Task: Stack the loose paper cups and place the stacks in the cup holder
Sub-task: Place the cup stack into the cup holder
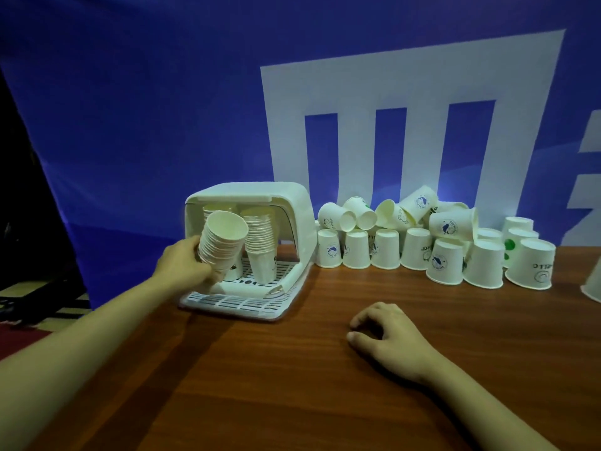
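Observation:
My left hand (183, 263) grips a tall stack of white paper cups (221, 244), tilted with its open mouth up and to the right, at the open front of the white cup holder (292, 203). Inside the holder another stack (260, 245) stands upright on the slotted tray, and a further stack is partly hidden behind the one I hold. Several loose cups (419, 236) are piled upside down or on their sides along the back of the wooden table (292, 385). My right hand (387, 336) rests on the table with loosely curled fingers and holds nothing.
A blue and white banner (162, 109) hangs right behind the table. One more cup (593, 286) is cut off at the right edge. The table's left edge runs below my left forearm, with dark floor beyond.

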Demonstrator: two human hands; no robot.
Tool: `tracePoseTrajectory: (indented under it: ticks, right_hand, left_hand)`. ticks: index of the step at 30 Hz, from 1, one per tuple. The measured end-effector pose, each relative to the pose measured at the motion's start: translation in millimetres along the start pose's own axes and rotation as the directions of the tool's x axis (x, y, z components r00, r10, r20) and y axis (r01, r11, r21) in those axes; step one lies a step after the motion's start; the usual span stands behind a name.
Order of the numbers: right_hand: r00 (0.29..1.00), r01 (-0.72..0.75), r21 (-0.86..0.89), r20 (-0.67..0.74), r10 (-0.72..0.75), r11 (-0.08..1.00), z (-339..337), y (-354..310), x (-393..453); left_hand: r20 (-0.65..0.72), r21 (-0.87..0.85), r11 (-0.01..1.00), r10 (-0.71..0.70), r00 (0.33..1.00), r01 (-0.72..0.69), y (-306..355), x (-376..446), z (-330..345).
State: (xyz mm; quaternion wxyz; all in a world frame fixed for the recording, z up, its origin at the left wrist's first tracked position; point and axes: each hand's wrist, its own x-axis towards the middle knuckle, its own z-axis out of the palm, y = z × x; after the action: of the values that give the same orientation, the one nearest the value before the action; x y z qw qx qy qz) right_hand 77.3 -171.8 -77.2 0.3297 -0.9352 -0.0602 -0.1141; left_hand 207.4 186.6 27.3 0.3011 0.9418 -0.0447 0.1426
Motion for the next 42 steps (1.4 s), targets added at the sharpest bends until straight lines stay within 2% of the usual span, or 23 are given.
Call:
tracePoseTrajectory:
  ticks: [4,7,10,16,22,28,37,42]
  right_hand:
    - [1.000,0.006,0.016,0.023,-0.006,1.000,-2.0,3.3,1.4]
    - [1.000,0.014,0.009,0.026,-0.014,1.000,-1.0,5.1,2.9]
    - [0.999,0.019,0.000,0.026,-0.019,1.000,-0.8,5.8,3.1]
    - [0.999,0.025,0.000,0.040,-0.025,1.000,-2.5,4.4,1.5]
    - [0.998,0.032,-0.020,0.048,-0.031,0.999,-2.9,5.2,2.0]
    - [0.999,0.024,-0.006,0.047,-0.024,1.000,-2.3,3.1,2.8]
    - [0.999,0.024,-0.005,0.033,-0.024,1.000,-0.3,7.0,3.6]
    - [0.999,0.031,-0.011,0.043,-0.030,0.999,-0.4,8.4,5.1]
  left_hand:
    - [0.220,0.065,0.978,-0.206,0.953,0.197,6.4,19.6,-9.6]
    - [0.264,0.115,0.956,-0.291,0.919,0.269,10.8,32.3,-11.4]
    - [0.306,0.096,0.944,-0.330,0.893,0.316,16.0,37.4,-8.7]
    - [0.230,-0.102,0.900,-0.392,0.891,0.423,5.5,36.3,3.1]
    - [0.287,-0.178,0.866,-0.409,0.866,0.468,1.4,31.3,-1.3]
    - [0.134,-0.124,0.936,-0.313,0.940,0.329,8.6,12.2,12.0]
    - [0.048,-0.136,0.916,-0.375,0.926,0.378,-17.3,31.0,28.9]
    - [-0.055,-0.053,0.929,-0.370,0.927,0.367,5.2,7.6,20.4]
